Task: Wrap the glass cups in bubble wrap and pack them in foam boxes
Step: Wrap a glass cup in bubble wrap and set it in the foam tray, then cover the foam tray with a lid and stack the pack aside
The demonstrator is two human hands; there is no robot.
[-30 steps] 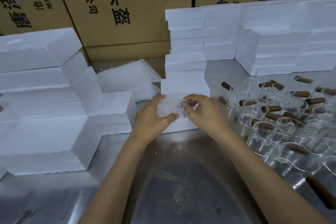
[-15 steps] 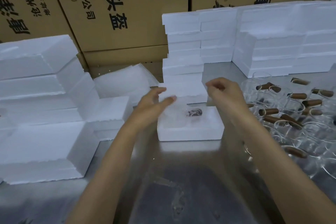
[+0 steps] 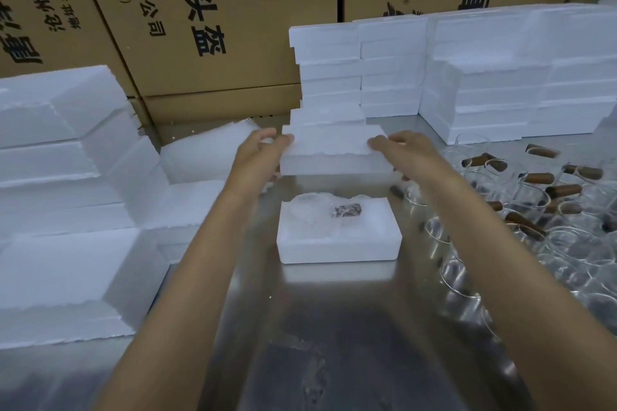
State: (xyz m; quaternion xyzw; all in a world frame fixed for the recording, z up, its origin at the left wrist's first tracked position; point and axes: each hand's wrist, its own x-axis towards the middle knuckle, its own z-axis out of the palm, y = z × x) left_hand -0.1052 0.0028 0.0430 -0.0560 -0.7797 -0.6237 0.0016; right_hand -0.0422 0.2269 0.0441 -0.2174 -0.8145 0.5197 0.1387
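My left hand point(image 3: 257, 157) and right hand point(image 3: 405, 152) grip foam lid point(image 3: 334, 152) by its ends, above open foam box point(image 3: 337, 243) holding wrapped cup point(image 3: 320, 215); bare glass cups point(image 3: 534, 227) crowd right.

A plain white foam lid point(image 3: 335, 152) is gripped at its ends by two bare hands, the left hand point(image 3: 258, 157) and right hand point(image 3: 405, 148). Directly below the grip, an equally white foam box point(image 3: 337, 248) holds a cup in clear, frosty-looking bubble wrap point(image 3: 312, 215), a dark brown mottled patch showing through. Right of the grip, clear glass cups point(image 3: 521, 237) carry brown handles. Left of it and beyond, stacked foam boxes point(image 3: 66, 183) are white. Behind the grip, tan cardboard cartons point(image 3: 217, 10) bear black printed characters. Under everything, the metal table point(image 3: 334, 327) shines silver-grey with dark reflections.
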